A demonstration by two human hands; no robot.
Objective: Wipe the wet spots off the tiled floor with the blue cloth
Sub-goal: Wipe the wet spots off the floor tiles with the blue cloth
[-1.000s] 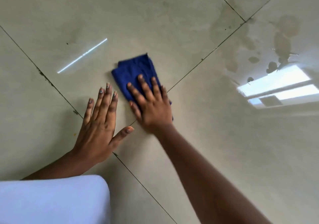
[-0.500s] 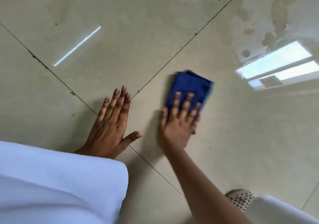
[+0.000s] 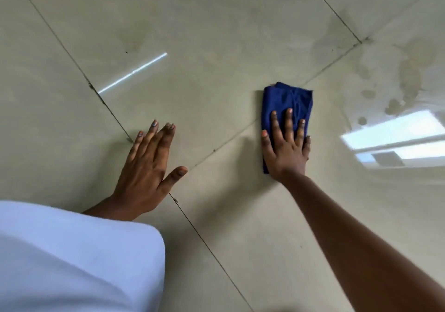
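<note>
Blue cloth (image 3: 286, 100) partly under right hand (image 3: 285, 150).

A: Your cloth (image 3: 287, 100) reads deep navy blue, plain. Floor (image 3: 216, 23)?

B: Pale beige-grey glossy tiles, thin dark grout lines (image 3: 113, 114) running diagonally. Your wet spots (image 3: 409, 80) show as darker tan blotches.

A: Garment (image 3: 72, 258) at your lower left: plain white, bluish in shade.
</note>
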